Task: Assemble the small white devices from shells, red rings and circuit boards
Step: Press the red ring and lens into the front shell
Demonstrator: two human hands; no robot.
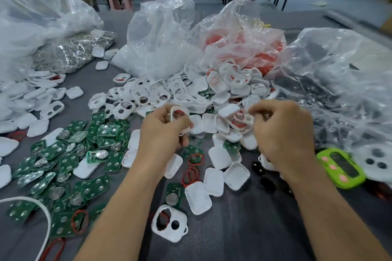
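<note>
- Left hand [164, 127] raised over grey surface [244, 229], fingers curled tight round a white shell [177, 112] with cut-out openings; shell upright, long axis roughly vertical, open face toward camera, something reddish showing inside.
- Right hand [282, 131] level with left, well apart from it, fingers bent in at edge of shell heap [191, 91]; fingertips pinched near a red ring [239, 115] and a white frame; actual grip hidden by knuckles, cannot tell what is held.
- Heap of white shells just beyond both hands, lying every way, several with red rings seated.
- Green circuit boards [70, 161] spread flat to the left, many with round metal discs facing up.
- Loose red rings [191, 175] on surface between forearms.
- One two-hole shell [169, 223] lying flat near bottom centre, long axis tilted toward upper left, red ring inside larger hole.
- Clear plastic bags [161, 36] behind heap, one with red contents.
- Green case [341, 167] at far right.
</note>
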